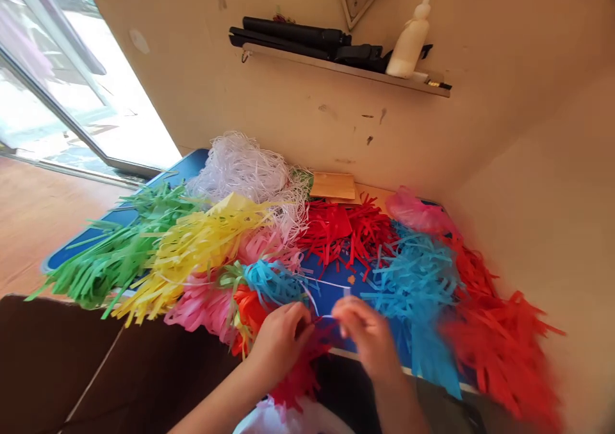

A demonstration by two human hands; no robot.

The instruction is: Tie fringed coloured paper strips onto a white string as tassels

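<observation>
Near the table's front edge, my left hand (283,334) is closed around the top of a dark pink fringed tassel (300,373), which hangs below it. Just to the right, my right hand (365,331) pinches a thin white string (327,317) that runs between the two hands. A loop of the string rises behind my left hand. Left of my hands lie orange (250,309), light blue (273,280) and pink (206,302) fringed paper pieces.
The blue table (331,299) also bears green (120,248), yellow (196,242), red (336,229) and blue (418,274) fringes and white shredded strands (245,168). A wall shelf (346,68) holds a white bottle (408,46). A glass door stands at left.
</observation>
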